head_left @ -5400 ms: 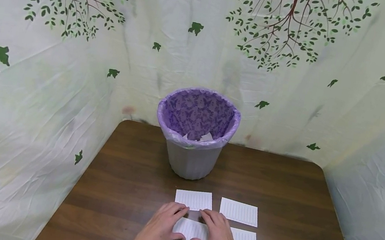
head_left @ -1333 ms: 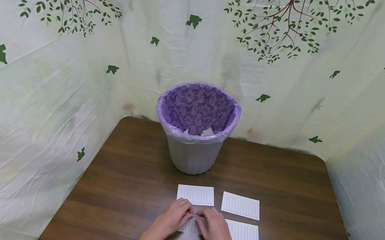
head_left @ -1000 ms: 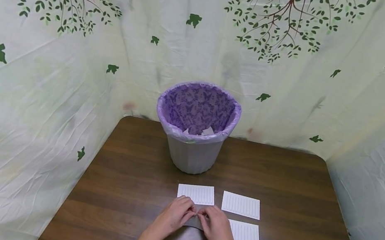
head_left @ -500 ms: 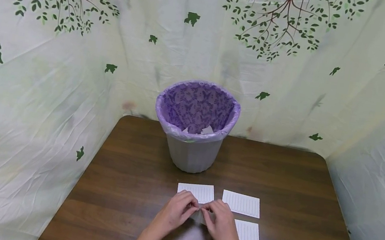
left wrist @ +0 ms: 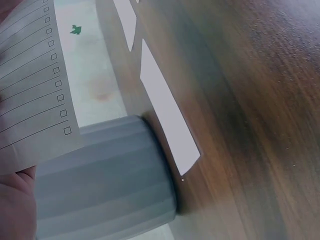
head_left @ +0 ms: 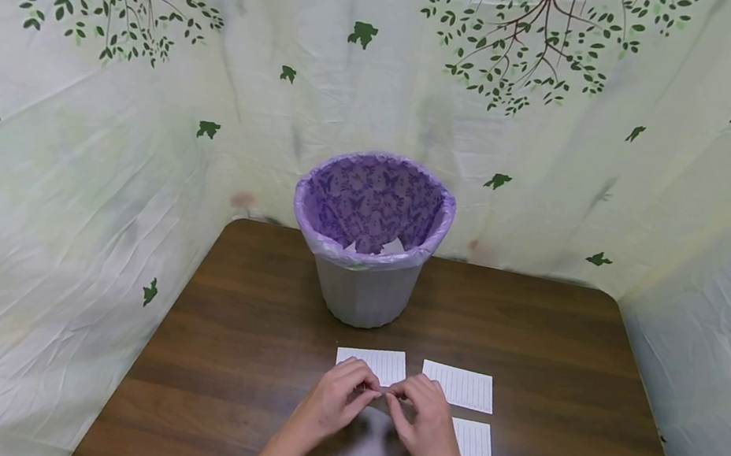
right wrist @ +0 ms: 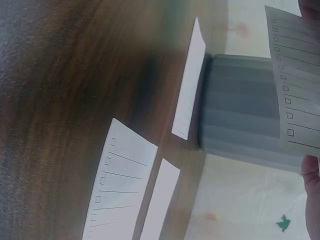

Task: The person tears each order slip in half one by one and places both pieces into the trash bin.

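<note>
In the head view, my left hand (head_left: 336, 401) and right hand (head_left: 429, 423) meet fingertip to fingertip, pinching a lined paper card between them. That card (left wrist: 37, 95) fills the upper left of the left wrist view, showing ruled lines with a column of small checkboxes, and the left thumb (left wrist: 17, 210) presses its lower edge. On the other side, the right wrist view has the same card (right wrist: 297, 85) raised off the table, a right fingertip (right wrist: 312, 172) at its border. From the head it is nearly edge-on, mostly hidden by the fingers.
Three more white lined cards lie on the brown table (head_left: 234, 335): a back left card (head_left: 380, 362), a back right card (head_left: 458, 386) and a front right card (head_left: 475, 445). Behind them stands a grey bin (head_left: 365, 296) with a purple liner and paper scraps inside. Leaf-printed sheeting surrounds the table.
Earlier both hands spread over the front left card on the table. They have since pinched it, lifted it and tilted it up, shifting slightly forward; the front left spot shows bare table.
</note>
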`<state>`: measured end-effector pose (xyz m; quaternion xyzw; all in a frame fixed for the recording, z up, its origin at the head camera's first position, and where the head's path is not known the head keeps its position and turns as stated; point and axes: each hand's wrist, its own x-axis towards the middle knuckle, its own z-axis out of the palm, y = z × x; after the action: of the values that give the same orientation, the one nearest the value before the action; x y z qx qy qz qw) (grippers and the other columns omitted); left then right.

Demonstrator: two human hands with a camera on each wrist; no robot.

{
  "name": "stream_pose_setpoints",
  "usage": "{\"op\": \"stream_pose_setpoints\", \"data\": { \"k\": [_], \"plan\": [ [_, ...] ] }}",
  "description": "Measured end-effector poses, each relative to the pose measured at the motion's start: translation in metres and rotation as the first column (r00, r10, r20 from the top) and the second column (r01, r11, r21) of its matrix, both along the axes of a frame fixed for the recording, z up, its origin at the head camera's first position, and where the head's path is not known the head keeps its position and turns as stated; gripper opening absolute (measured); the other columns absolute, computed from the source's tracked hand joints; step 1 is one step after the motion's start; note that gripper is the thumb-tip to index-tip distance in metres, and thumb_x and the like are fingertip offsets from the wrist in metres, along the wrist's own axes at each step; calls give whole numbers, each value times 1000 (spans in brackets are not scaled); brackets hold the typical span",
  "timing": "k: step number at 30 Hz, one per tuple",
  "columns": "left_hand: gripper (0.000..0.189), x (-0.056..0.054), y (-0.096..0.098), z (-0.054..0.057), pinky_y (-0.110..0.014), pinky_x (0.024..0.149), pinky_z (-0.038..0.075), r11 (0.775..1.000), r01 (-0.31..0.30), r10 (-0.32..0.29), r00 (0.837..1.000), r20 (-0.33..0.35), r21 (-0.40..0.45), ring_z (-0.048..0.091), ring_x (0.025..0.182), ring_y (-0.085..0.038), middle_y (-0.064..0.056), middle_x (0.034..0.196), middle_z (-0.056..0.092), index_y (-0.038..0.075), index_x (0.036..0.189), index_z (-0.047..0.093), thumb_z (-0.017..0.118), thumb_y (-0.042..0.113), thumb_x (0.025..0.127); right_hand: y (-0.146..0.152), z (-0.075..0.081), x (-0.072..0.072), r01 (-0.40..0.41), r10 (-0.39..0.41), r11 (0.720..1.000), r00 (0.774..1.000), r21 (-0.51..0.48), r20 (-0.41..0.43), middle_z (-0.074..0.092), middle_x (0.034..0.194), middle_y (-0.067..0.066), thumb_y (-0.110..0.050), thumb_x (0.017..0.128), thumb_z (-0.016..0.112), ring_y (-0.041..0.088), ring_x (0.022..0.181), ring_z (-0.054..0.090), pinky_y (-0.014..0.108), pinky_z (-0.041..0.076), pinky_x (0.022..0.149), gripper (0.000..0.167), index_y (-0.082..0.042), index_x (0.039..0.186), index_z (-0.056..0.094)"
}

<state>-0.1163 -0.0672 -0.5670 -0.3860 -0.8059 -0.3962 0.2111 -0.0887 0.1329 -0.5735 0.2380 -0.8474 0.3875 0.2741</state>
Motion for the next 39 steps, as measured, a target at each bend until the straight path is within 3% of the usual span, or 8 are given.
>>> {"op": "stream_pose_setpoints", "data": {
  "k": [11,15,22,25,29,36,39],
  "plan": [
    [17,1,2,10,-17,81,50,1000,23,-23,999,-29,5,62,83,-8,5,88,69,14,93,68,82,5,89,2,8,3,-68,78,989,994,-130,76,73,84,-11,1,86,81,4,78,62,20,42,77,23,-20,89,74],
    [17,1,3,12,-18,81,49,999,36,-36,999,-37,16,61,82,-8,5,88,69,14,93,68,81,5,90,2,11,4,-96,120,974,987,-204,111,74,82,-9,3,87,78,6,78,64,21,48,76,22,-18,87,74],
    [15,2,4,17,-23,83,51,998,57,-55,996,-77,32,64,83,-10,4,87,70,13,92,68,81,5,90,4,14,7,-91,162,956,957,-280,241,75,83,-5,1,92,76,1,81,67,28,58,76,19,-17,88,74],
    [14,2,4,18,-24,83,52,997,63,-60,995,-86,36,64,84,-10,4,87,70,12,92,69,80,5,90,5,15,9,-80,188,943,929,-322,319,77,83,-2,-2,96,74,1,83,67,26,58,80,15,-15,89,75],
    [13,3,5,19,-23,83,51,997,66,-62,995,-83,36,63,84,-9,5,88,70,13,93,68,79,7,92,5,17,11,-36,212,926,874,-377,438,77,85,0,-7,98,72,1,86,67,26,55,85,11,-14,90,75],
    [11,3,6,20,-22,83,51,997,68,-65,994,-85,36,63,85,-8,6,89,69,13,94,68,78,9,93,4,21,11,95,234,894,734,-438,637,75,88,1,-14,98,73,6,89,66,25,46,88,9,-9,91,75],
    [11,4,6,21,-22,83,51,997,69,-65,994,-92,38,63,85,-9,6,88,69,13,94,68,78,8,93,4,22,10,123,241,887,700,-446,673,75,89,2,-14,98,73,8,89,66,26,45,88,10,-7,91,75]
  ]
}}
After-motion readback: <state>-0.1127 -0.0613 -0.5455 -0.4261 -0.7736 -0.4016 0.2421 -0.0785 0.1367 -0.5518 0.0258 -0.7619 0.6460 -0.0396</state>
